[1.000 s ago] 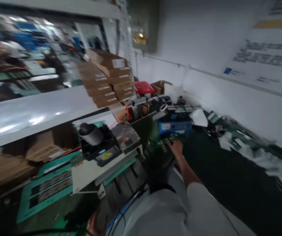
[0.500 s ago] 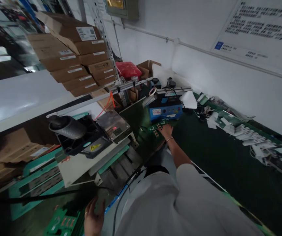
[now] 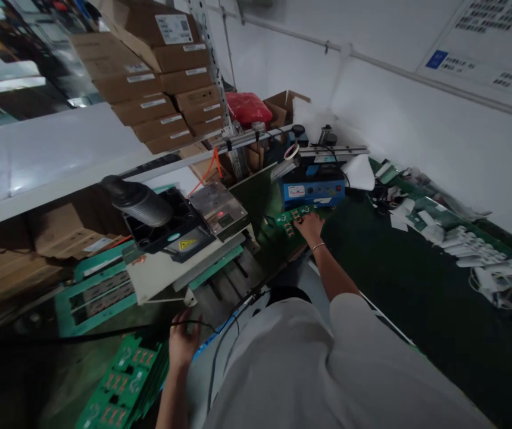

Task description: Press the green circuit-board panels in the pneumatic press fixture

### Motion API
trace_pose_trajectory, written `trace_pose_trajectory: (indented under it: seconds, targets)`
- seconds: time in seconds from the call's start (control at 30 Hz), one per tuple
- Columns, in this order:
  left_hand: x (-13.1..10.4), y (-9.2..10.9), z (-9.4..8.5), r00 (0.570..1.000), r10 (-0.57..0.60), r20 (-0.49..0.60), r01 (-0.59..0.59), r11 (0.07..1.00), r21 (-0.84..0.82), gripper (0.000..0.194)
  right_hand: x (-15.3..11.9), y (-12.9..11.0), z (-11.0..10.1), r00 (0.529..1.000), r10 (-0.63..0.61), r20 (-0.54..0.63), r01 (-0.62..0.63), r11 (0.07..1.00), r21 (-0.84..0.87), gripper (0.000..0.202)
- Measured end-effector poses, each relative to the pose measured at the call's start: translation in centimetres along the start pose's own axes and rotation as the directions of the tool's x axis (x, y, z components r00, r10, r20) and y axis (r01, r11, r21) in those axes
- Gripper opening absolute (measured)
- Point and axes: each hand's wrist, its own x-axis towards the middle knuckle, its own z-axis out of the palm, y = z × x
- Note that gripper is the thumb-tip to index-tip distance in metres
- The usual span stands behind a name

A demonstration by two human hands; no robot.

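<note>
My right hand [image 3: 309, 226] is stretched forward over a green circuit board [image 3: 288, 227], fingers bent down onto its right part. The board lies on the dark green bench right in front of a blue machine [image 3: 313, 192] with knobs and a red switch. My left hand [image 3: 183, 338] is low at the left, fingers apart and curled a little, with nothing seen in it. A black cable [image 3: 149, 327] runs across at the fingers; whether they touch it I cannot tell. Just left of that hand lies a stack of green circuit boards [image 3: 122, 381] with copper-coloured patches.
A press-like machine with a ribbed cylinder [image 3: 144, 205] stands at the left, above a teal frame [image 3: 66, 310]. Cardboard boxes [image 3: 149, 89] are piled behind it. White parts [image 3: 479, 247] and scraps lie along the wall on the dark green bench [image 3: 394, 280].
The view has shifted, bringing more of the board stack into sight. My left hand has moved forward, up to the black cable. My right hand stays on the circuit board.
</note>
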Motion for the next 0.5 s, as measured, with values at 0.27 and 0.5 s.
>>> trace_pose_trajectory:
  seconds: [0.27,0.5]
  targets:
    - [4.5,3.0,2.4,0.959,0.188,0.212,-0.226,0.959,0.17,0.047,-5.2,-1.1,0.9,0.989,-0.146,-0.028,0.148,0.986,0.079,0.038]
    - [4.3,4.7,5.6,0.883,0.149,0.444,-0.266,0.94,0.214,0.08,-9.7,-1.7,1.2,0.961,-0.273,0.047,0.267,0.958,0.102,0.038]
